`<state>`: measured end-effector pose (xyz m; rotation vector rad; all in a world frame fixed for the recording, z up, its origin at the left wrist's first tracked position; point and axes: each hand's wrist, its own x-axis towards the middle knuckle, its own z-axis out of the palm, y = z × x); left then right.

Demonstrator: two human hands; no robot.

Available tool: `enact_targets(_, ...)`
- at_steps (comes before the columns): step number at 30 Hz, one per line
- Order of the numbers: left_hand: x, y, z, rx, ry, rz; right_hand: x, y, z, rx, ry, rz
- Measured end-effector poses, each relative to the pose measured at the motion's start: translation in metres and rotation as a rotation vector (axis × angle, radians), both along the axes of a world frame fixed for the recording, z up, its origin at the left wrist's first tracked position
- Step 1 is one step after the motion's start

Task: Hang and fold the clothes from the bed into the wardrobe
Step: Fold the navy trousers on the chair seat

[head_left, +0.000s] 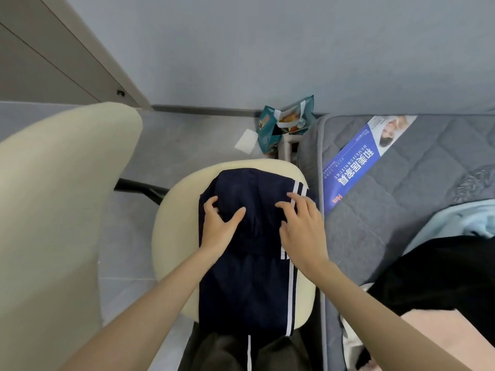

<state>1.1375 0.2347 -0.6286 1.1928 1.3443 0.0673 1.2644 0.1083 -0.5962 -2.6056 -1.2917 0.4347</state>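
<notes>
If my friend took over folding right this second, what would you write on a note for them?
Left hand: open, fingers spread on the navy trousers.
Right hand: open, pressing the trousers beside their white stripes.
Where things are: the trousers lie on the cream chair seat, with the near end hanging off its front edge. A black garment and a light blue garment lie on the bed.
Done: the trousers look folded over once.
Left: finish this fold, put the trousers away, then do the two garments on the bed.
</notes>
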Motion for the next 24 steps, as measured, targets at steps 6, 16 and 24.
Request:
enact_targets(6,0.026,0.021,-0.026,0.218,0.085,0.121,0.013,0.001,-0.047,-0.289,0.029,0.224)
enact_targets(16,0.010,0.005,-0.032,1.055,0.230,-0.640,0.012,0.013,-0.059,-0.166,-0.078,0.099)
enact_targets(24,-0.008,0.019,-0.076,0.847,0.548,-1.207,0.029,-0.001,-0.088,-0.290,0.032,0.295)
